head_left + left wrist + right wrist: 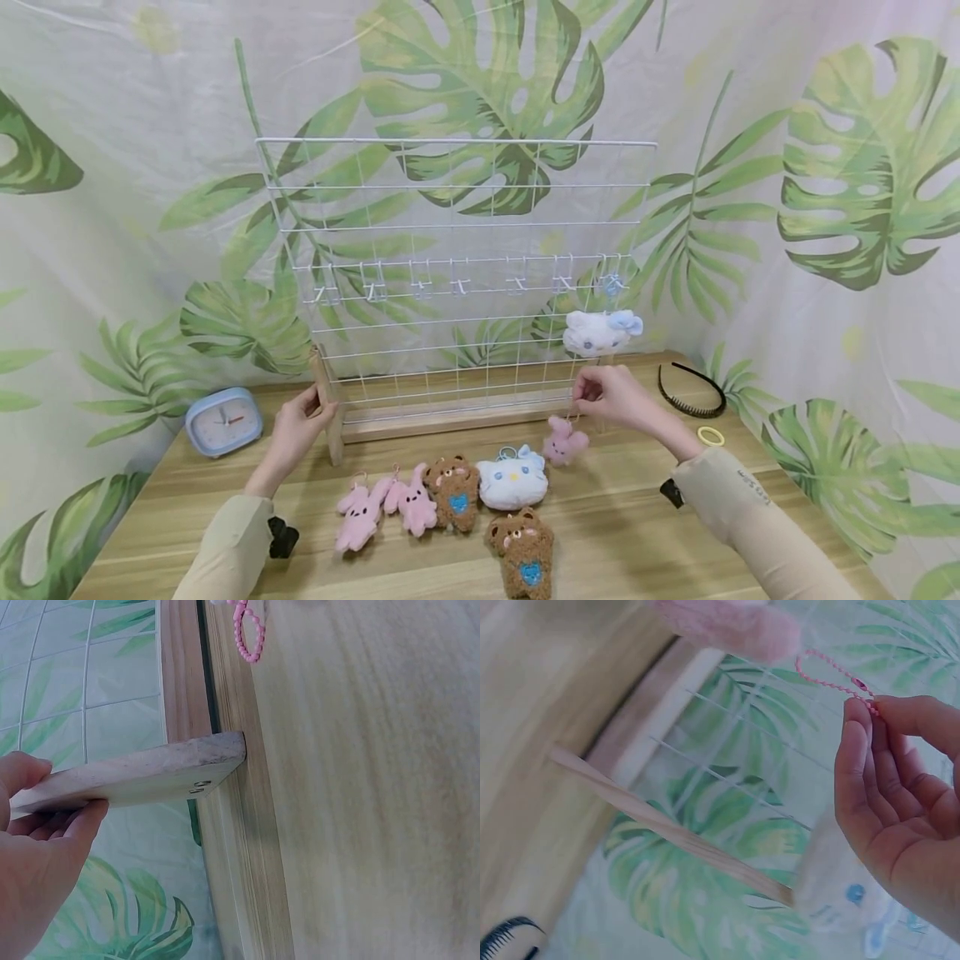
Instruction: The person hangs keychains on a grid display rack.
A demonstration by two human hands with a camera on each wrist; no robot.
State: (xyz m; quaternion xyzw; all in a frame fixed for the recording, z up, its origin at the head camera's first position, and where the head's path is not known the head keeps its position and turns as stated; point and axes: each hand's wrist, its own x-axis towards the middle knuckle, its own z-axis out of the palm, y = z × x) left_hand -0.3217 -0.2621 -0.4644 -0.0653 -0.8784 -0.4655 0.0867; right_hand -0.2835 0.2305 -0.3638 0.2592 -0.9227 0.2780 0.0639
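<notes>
**Pink plush [564, 442] held by its chain at a wire rack [457, 225]**

Dark lettering [753, 486] on the right sleeve [727, 508] is too small to read. The right hand [615, 392] pinches a pink bead chain [859, 684] between thumb and fingertips, a grip seen closely in the right-wrist view; the plush hangs from it, just beside a white plush cat [513, 481]. Only the left-wrist view shows two round fittings [200, 786] in the wooden upright [150, 769], its edge clasped between the left hand's [300, 421] thumb and fingers.

right sleeve [750, 521]: lettering [753, 486] unreadable | clock [224, 422]: too small to read
</notes>
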